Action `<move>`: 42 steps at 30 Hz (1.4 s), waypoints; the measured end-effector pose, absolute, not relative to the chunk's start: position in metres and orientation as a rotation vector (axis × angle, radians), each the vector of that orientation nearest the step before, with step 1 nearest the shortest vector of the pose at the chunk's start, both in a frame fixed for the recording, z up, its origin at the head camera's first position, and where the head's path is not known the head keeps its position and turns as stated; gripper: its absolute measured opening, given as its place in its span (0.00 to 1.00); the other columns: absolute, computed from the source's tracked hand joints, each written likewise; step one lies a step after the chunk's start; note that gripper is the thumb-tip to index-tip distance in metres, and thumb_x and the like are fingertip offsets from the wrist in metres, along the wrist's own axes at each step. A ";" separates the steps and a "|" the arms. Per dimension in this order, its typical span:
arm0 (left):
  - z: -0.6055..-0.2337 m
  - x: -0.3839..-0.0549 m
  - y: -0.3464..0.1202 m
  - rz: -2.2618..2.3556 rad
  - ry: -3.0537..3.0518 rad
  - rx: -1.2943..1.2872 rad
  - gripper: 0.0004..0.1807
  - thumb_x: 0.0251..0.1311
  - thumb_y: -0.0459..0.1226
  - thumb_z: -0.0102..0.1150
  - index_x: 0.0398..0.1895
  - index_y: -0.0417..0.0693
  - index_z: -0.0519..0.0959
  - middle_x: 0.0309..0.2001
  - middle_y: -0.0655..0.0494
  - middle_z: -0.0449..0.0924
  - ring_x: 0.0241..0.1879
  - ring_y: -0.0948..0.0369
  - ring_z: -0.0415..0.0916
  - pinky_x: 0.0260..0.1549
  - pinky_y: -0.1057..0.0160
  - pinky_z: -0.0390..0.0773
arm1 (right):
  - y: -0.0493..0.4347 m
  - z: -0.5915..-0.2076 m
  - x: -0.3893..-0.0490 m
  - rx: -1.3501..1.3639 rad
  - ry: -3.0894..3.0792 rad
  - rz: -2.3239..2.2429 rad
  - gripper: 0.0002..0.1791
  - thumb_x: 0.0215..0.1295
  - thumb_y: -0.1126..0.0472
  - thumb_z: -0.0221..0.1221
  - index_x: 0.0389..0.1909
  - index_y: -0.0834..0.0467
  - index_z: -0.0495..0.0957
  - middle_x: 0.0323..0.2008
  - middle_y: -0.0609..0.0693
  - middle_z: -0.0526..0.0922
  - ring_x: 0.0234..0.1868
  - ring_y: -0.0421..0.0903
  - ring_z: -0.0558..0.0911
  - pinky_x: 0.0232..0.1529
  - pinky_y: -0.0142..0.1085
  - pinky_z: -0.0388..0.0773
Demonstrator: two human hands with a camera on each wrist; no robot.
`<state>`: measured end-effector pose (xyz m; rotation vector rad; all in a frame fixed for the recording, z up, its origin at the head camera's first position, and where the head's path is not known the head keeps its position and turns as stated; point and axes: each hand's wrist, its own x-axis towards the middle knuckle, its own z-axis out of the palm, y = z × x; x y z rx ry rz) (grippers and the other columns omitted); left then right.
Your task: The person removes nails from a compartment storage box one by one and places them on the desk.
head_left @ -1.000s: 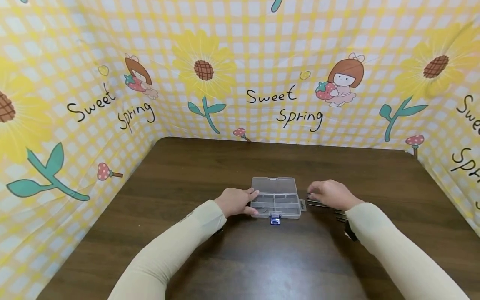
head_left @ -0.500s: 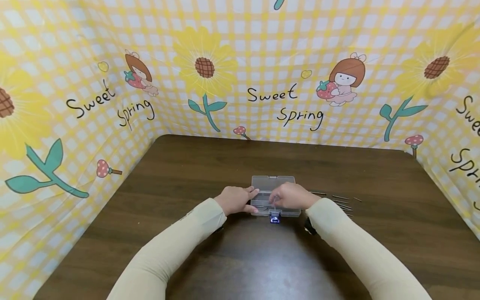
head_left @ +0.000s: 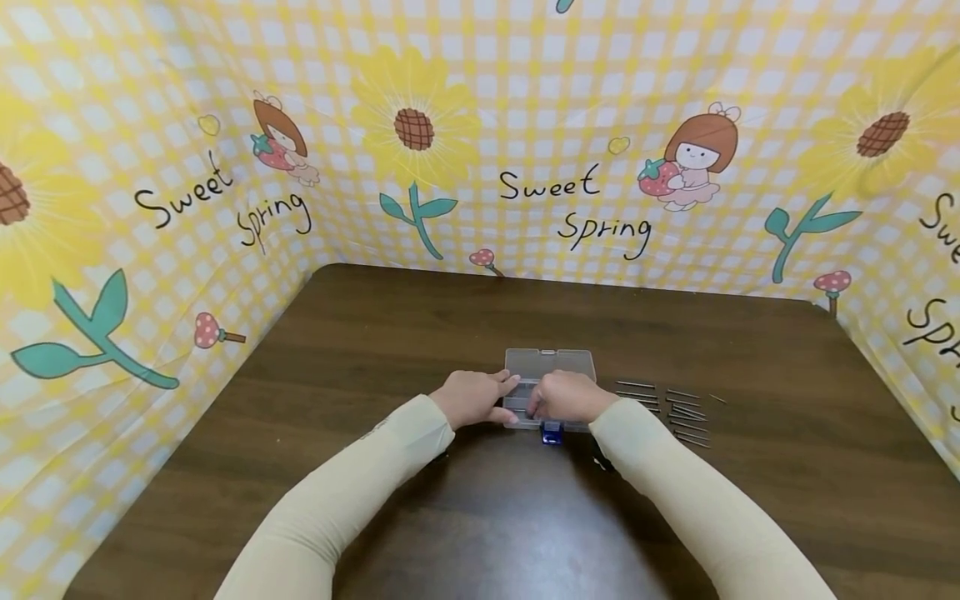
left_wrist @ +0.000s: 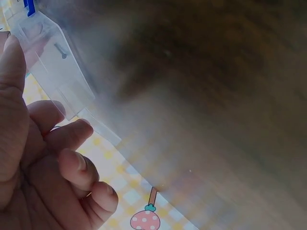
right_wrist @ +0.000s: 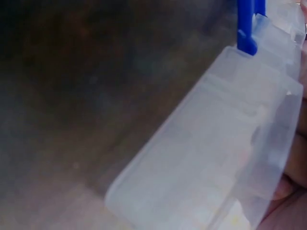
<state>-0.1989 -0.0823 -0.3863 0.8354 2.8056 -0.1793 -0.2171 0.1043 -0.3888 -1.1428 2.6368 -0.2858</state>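
Observation:
A clear plastic compartment box (head_left: 550, 364) lies on the table with its lid tipped back and a blue latch (head_left: 552, 434) at the front. My left hand (head_left: 474, 398) grips its left end, thumb at the front and index finger farther back. The other fingers hang loosely curled in the left wrist view. My right hand (head_left: 567, 396) reaches into the box with its fingers bent down; its fingertips and anything between them are hidden. Through the clear wall (left_wrist: 67, 76), a small dark nail (left_wrist: 60, 51) shows inside. Several thin metal nails (head_left: 686, 412) lie right of the box.
The dark wooden table (head_left: 420, 317) is enclosed by a yellow checked cloth (head_left: 525, 125) behind and at both sides. One very small thin piece (head_left: 718, 398) lies apart, right of the nails.
My right hand has moved left from the nails to over the box, then slightly farther left and down into it. My left hand keeps its place on the box.

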 end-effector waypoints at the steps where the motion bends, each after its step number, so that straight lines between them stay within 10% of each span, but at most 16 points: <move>1: -0.386 -0.199 -0.082 -0.174 2.810 0.841 0.39 0.58 0.62 0.51 0.71 0.55 0.65 0.67 0.56 0.67 0.23 0.59 0.77 0.11 0.64 0.64 | 0.104 -0.388 -0.217 -1.130 2.640 -0.279 0.06 0.58 0.66 0.65 0.32 0.52 0.88 0.33 0.43 0.87 0.39 0.44 0.84 0.39 0.38 0.79; 19: -0.384 -0.199 -0.085 -0.202 2.824 0.857 0.39 0.58 0.62 0.51 0.70 0.55 0.65 0.67 0.56 0.67 0.13 0.61 0.63 0.10 0.65 0.57 | 0.100 -0.384 -0.214 -1.142 2.643 -0.281 0.07 0.59 0.67 0.64 0.32 0.53 0.87 0.34 0.44 0.87 0.38 0.44 0.84 0.38 0.39 0.80; 27: -0.382 -0.199 -0.085 -0.220 2.792 0.834 0.40 0.58 0.62 0.51 0.71 0.55 0.64 0.67 0.56 0.67 0.25 0.57 0.78 0.14 0.61 0.70 | 0.096 -0.382 -0.218 -1.424 2.640 -0.036 0.07 0.55 0.66 0.64 0.28 0.50 0.88 0.30 0.42 0.86 0.30 0.42 0.83 0.31 0.38 0.80; 42: -0.381 -0.200 -0.080 -0.270 2.780 0.855 0.40 0.58 0.63 0.50 0.71 0.54 0.64 0.67 0.55 0.67 0.16 0.61 0.71 0.11 0.66 0.59 | 0.084 -0.370 -0.210 -1.395 2.742 0.426 0.19 0.59 0.63 0.64 0.10 0.51 0.73 0.13 0.43 0.72 0.15 0.38 0.63 0.22 0.37 0.76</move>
